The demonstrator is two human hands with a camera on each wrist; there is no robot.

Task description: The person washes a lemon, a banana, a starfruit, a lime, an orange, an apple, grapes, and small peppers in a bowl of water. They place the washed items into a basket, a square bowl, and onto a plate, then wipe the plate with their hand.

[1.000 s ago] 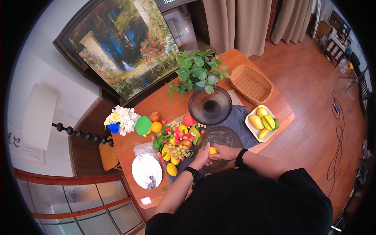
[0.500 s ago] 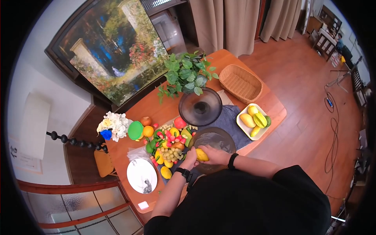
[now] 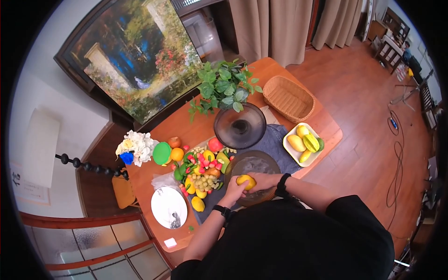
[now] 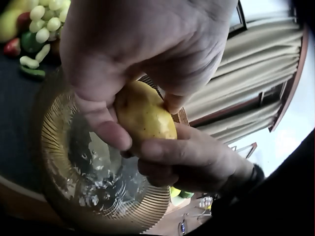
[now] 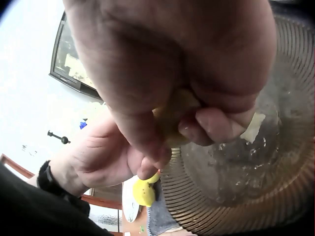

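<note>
A yellow fruit [image 3: 246, 182] is gripped between both hands above a ribbed glass bowl [image 3: 275, 196] with water in it. In the left wrist view the fruit [image 4: 145, 115] shows a smooth, speckled skin; the left hand [image 4: 142, 49] curls round it from above, and the right hand [image 4: 189, 160] pinches it from the lower right. The right wrist view has the fruit [image 5: 174, 115] mostly covered by the right hand [image 5: 182, 64], with the left hand [image 5: 108, 152] against its far side. Pale pieces and glints show inside the bowl [image 5: 300, 162].
Assorted fruit [image 3: 205, 183] lies left of the bowl, beside a white plate [image 3: 169, 219]. Behind stand a dark glass dish [image 3: 228, 135] and a plant [image 3: 224, 86]. A wicker basket [image 3: 289, 100] and a tray [image 3: 288, 148] of yellow and green fruit are on the right.
Both hands have shifted slightly while holding the yellow fruit, which has turned between them and now sits a little further right than half a second ago. The head view has tilted slightly.
</note>
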